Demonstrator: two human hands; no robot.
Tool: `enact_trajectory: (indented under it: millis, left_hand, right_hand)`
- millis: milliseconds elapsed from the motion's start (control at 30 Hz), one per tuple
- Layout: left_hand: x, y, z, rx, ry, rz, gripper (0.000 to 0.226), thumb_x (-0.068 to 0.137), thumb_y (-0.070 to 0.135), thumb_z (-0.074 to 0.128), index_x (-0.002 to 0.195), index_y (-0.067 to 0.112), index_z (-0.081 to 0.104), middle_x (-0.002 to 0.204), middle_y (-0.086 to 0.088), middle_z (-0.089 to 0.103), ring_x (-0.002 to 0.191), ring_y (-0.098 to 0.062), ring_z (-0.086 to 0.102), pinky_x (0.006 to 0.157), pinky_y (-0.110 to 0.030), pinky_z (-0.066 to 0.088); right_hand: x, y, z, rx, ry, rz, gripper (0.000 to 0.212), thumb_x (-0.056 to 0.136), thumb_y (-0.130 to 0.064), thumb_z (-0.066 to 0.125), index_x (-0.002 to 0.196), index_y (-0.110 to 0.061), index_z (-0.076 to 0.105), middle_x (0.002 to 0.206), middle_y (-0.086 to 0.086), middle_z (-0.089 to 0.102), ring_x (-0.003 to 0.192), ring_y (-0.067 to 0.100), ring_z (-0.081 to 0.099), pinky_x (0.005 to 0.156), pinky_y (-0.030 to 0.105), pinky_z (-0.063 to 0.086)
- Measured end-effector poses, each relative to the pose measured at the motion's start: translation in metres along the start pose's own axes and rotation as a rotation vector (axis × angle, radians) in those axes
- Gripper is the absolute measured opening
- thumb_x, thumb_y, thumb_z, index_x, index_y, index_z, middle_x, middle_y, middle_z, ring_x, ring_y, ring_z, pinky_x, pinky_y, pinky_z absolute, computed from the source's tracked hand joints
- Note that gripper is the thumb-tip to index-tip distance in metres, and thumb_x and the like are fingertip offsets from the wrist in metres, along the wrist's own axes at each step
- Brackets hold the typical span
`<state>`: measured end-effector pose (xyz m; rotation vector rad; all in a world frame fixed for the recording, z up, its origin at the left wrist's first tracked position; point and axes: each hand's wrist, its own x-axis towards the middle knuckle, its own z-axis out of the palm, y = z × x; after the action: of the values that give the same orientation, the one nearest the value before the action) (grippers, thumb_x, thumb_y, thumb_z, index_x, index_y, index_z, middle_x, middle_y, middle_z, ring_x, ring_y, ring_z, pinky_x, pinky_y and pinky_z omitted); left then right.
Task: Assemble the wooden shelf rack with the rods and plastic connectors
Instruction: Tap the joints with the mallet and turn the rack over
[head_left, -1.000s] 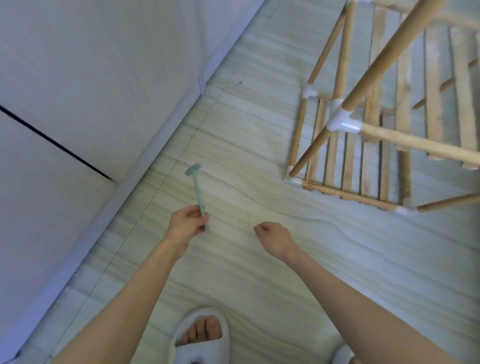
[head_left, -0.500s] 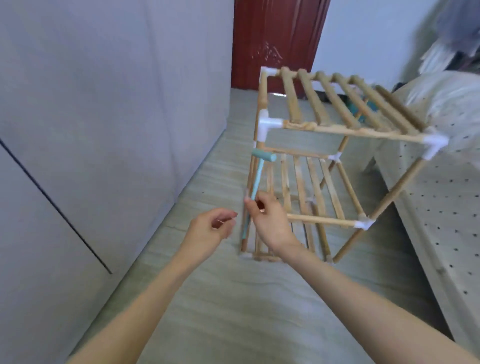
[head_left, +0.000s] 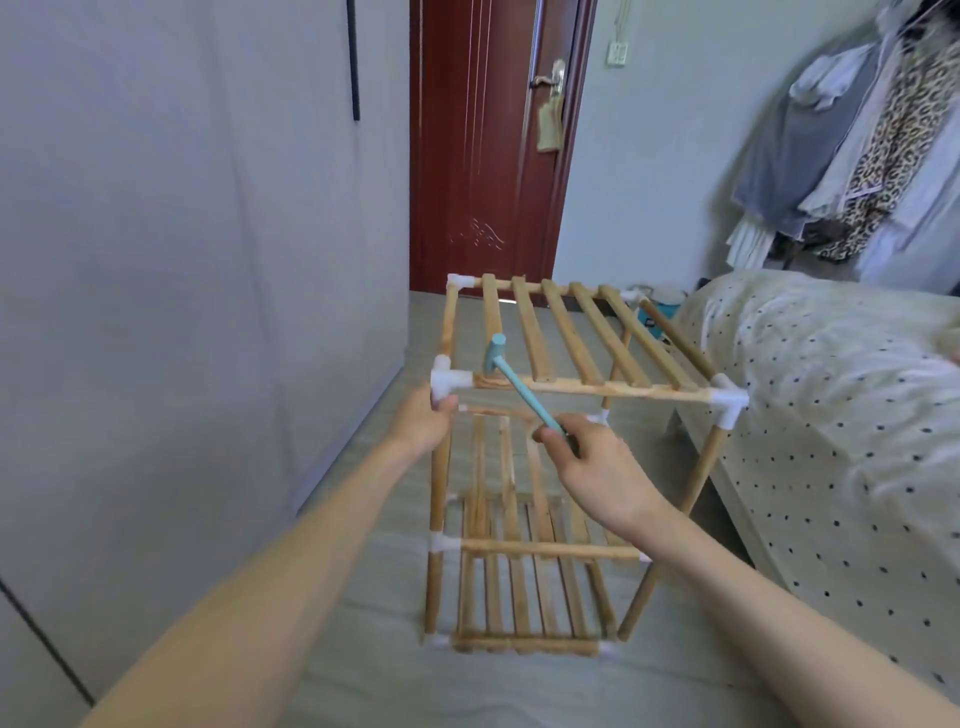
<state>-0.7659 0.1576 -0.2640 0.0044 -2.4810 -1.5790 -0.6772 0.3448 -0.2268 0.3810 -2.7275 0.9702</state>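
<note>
Now right hand (head_left: 597, 467) grip clamped on hammer (head_left: 519, 387); left hand (head_left: 421, 426) grip wraps rack post (head_left: 439, 478).

soft, even daylight — faint shadows, no glare; slight motion blur, wide-angle bending at edges.

Two bare forearms are reaching forward from the bottom of the view toward the wooden rack (head_left: 545, 467). The left hand (head_left: 420, 427) is stretching to the rack's near left corner, its fingers curling around the upright post just under the white corner connector (head_left: 448, 385), thumb tip showing on the post's right side. The right hand (head_left: 597, 470) is hovering in front of the rack's top shelf, wrist bent slightly, back of the hand facing up, its thumb and fingers pinching the lower end of a small blue mallet (head_left: 511, 382) whose head is pointing up and away over the shelf's front rail.
</note>
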Motion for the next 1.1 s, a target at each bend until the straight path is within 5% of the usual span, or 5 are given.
enact_trajectory:
  millis: [500, 667, 767, 933, 1100]
  left_hand:
    - [-0.038, -0.017, 0.002, -0.138, 0.022, 0.098, 0.012, 0.092, 0.018, 0.057, 0.082, 0.024, 0.058, 0.077, 0.006, 0.064, 0.075, -0.007, 0.061, 0.063, -0.010, 0.042]
    - [-0.042, -0.017, 0.004, -0.181, 0.050, 0.082, 0.009, 0.092, 0.015, 0.057, 0.084, 0.020, 0.060, 0.078, 0.002, 0.066, 0.077, -0.013, 0.062, 0.069, -0.017, 0.045]
    - [-0.041, -0.016, 0.004, -0.194, 0.046, 0.068, 0.007, 0.092, 0.016, 0.057, 0.087, 0.018, 0.061, 0.080, 0.002, 0.067, 0.078, -0.010, 0.063, 0.068, -0.014, 0.044]
    - [-0.043, -0.016, 0.004, -0.224, 0.033, 0.060, 0.006, 0.092, 0.013, 0.057, 0.089, 0.012, 0.062, 0.083, -0.003, 0.067, 0.076, -0.010, 0.062, 0.070, -0.014, 0.045]
    - [-0.041, -0.016, 0.004, -0.232, 0.034, 0.060, 0.007, 0.092, 0.014, 0.057, 0.090, 0.010, 0.063, 0.081, -0.001, 0.066, 0.074, -0.006, 0.061, 0.064, -0.005, 0.044]
  right_hand:
    - [0.016, -0.030, -0.016, 0.154, 0.376, -0.215, 0.019, 0.099, -0.022, 0.038, 0.090, -0.014, 0.052, 0.064, -0.004, 0.053, 0.054, 0.003, 0.055, 0.049, 0.016, 0.043]
    - [0.009, -0.028, -0.009, -0.099, -0.099, 0.014, 0.032, 0.101, -0.029, 0.031, 0.090, -0.011, 0.054, 0.080, 0.006, 0.061, 0.072, 0.012, 0.063, 0.065, 0.031, 0.053]
    - [0.019, -0.038, -0.022, 0.137, 0.403, -0.197, 0.030, 0.097, -0.034, 0.028, 0.087, -0.014, 0.048, 0.062, -0.005, 0.052, 0.049, -0.001, 0.053, 0.041, 0.011, 0.041]
    - [0.014, -0.031, -0.013, -0.422, -0.038, -0.069, 0.026, 0.101, -0.028, 0.033, 0.111, -0.010, 0.049, 0.092, 0.009, 0.063, 0.078, 0.025, 0.063, 0.065, 0.040, 0.052]
    - [0.017, -0.043, -0.027, -0.241, 0.345, -0.183, 0.029, 0.099, -0.025, 0.028, 0.104, -0.005, 0.050, 0.073, -0.001, 0.056, 0.055, 0.010, 0.054, 0.045, 0.022, 0.043]
